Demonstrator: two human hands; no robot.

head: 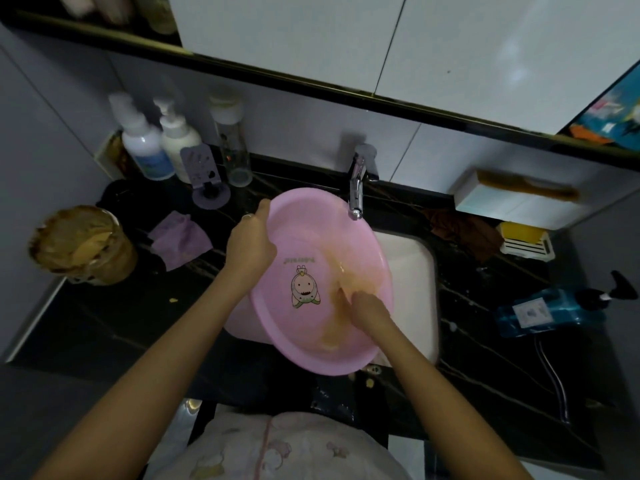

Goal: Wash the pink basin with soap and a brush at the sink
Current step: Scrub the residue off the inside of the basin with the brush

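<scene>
Pink basin (pixel 311 216), tilted over the white sink (pixel 412 265) set in the dark desk (pixel 485 341), with the right grip (pixel 367 306) dipped in brownish water (pixel 343 282) pooled at its lower side; whether those fingers close on a brush or work bare cannot be told. Left grip (pixel 251 237) clasps the far-left rim: a firm hold there should steady the tilt while scrubbing proceeds from the pooled side toward the wall beneath the tap (pixel 356 192).
</scene>
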